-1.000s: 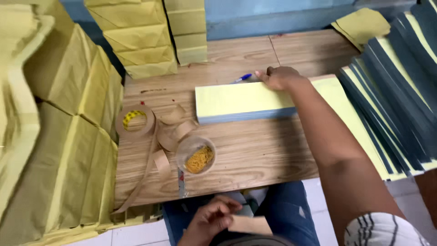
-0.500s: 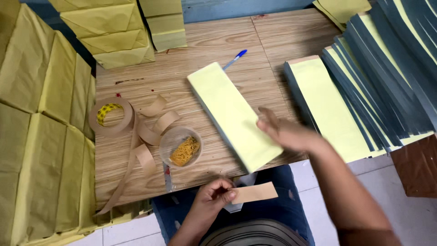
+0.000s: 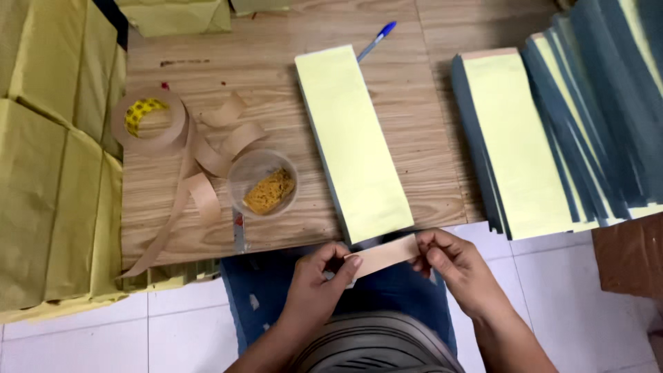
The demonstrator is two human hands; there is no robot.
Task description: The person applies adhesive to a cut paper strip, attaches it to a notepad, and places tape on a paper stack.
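Down at the near edge of the wooden surface (image 3: 207, 228), the head view shows both hands pinching a short strip of brown paper tape (image 3: 384, 255) between them. Fingers of the left hand (image 3: 319, 284) close on its left end, and those of the right hand (image 3: 452, 266) on its right end. That strip hangs over the lap, just below the near end of a long pale yellow pad (image 3: 352, 138). Left of the pad stand a clear cup with a yellow sponge (image 3: 264, 185), loose tape curls and a tape roll (image 3: 148, 122). A blue pen (image 3: 376, 40) lies beyond the pad.
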